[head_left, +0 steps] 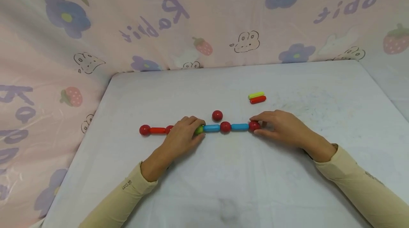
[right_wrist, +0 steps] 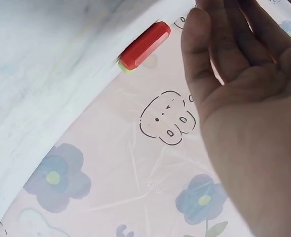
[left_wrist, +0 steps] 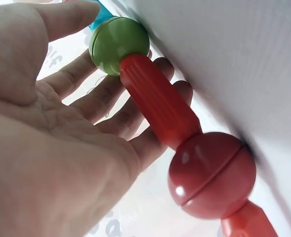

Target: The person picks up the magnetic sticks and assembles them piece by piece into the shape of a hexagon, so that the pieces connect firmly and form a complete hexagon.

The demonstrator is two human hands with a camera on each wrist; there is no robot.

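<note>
A chain of balls and faceted sticks lies across the white table. My left hand holds it at the green ball, thumb on the near side and fingers behind. From there a red stick leads to a red ball; in the head view the hand covers part of this stretch. Further left come another red stick and the left end ball. To the right run a blue stick, a red ball and a second blue stick. My right hand pinches the right end ball between thumb and fingers.
A loose red ball sits just behind the chain. Farther back, a yellow stick and a red stick lie side by side. A printed pink curtain hangs along the table's far and left edges.
</note>
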